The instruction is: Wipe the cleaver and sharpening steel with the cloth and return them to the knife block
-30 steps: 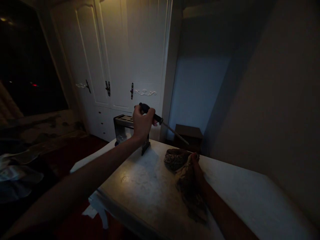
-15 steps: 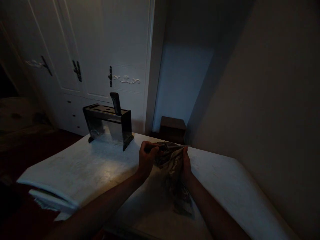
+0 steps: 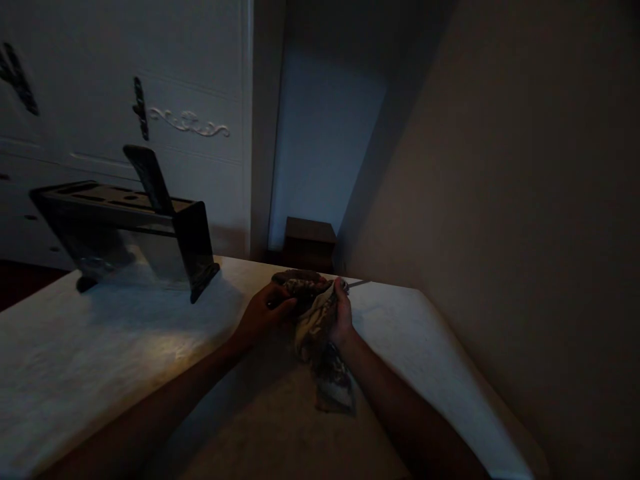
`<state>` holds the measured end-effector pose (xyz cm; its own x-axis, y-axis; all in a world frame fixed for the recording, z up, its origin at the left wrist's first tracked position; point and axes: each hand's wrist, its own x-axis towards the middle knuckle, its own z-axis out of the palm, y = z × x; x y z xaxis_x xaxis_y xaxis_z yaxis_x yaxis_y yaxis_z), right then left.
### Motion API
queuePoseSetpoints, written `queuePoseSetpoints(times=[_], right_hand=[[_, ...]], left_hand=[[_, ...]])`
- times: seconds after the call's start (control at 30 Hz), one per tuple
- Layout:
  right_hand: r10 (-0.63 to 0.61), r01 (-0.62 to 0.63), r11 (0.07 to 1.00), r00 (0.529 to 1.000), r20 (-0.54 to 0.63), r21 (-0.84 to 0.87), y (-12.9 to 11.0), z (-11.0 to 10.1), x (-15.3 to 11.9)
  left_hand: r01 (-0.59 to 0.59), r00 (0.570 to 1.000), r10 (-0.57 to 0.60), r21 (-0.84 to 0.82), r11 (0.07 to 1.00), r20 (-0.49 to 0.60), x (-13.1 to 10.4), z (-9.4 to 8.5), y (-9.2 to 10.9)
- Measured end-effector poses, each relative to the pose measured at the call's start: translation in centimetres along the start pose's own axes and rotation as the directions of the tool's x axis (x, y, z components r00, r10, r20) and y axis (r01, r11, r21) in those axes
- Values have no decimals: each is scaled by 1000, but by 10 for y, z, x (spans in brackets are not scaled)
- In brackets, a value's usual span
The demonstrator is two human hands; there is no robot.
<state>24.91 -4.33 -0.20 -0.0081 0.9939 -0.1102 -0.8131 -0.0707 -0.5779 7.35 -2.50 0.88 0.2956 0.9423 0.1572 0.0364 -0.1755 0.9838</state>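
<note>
My left hand is closed at the left end of a bunched, patterned brown and beige cloth. In it is what looks like the dark handle of a knife, mostly hidden by fingers and shade. A thin grey strip, likely the knife's blade, sticks out to the right past the cloth. My right hand is wrapped around the cloth over the blade, thumb up. The cloth's loose end hangs down toward the table. Off to the left stands a knife block with clear sides and one black-handled knife in it.
The pale-covered table lies under my hands. Behind it are a white wardrobe with ornate handles and a small dark brown cabinet. A plain wall rises on the right. The room is dim.
The view has turned right and closer, so the knife block appears larger and further left. My left hand has shifted against the cloth, and the dark handle it held is now mostly hidden.
</note>
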Motion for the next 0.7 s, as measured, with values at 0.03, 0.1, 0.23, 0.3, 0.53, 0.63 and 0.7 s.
queuePoseSetpoints(times=[0.03,0.1,0.23,0.3,0.53,0.63,0.7], right_hand=[[-5,5,1000,1000,-11,23,-1,0,1],[31,-30,998,999,-15,53,-2,1,1],[8,-8,1000,998,-62,10,-1,1,2],[-25,23,1000,996,-87,-21,-1,0,3],[-89,82,990,995,-55,-118,-2,1,3],[-115,109,986,993,-35,-128,-3,2,3],[-114,109,985,993,-27,-136,-4,2,3]], left_hand=[[-31,999,29,65,997,28,2,-2,-2],[-76,992,56,172,982,117,6,-5,-6],[-160,970,100,266,951,223,9,-10,-12],[-162,967,103,254,954,231,11,-10,-13],[-210,933,119,247,946,339,13,-16,-14],[-251,923,132,306,918,361,14,-22,-16],[-291,914,157,334,896,375,15,-26,-18]])
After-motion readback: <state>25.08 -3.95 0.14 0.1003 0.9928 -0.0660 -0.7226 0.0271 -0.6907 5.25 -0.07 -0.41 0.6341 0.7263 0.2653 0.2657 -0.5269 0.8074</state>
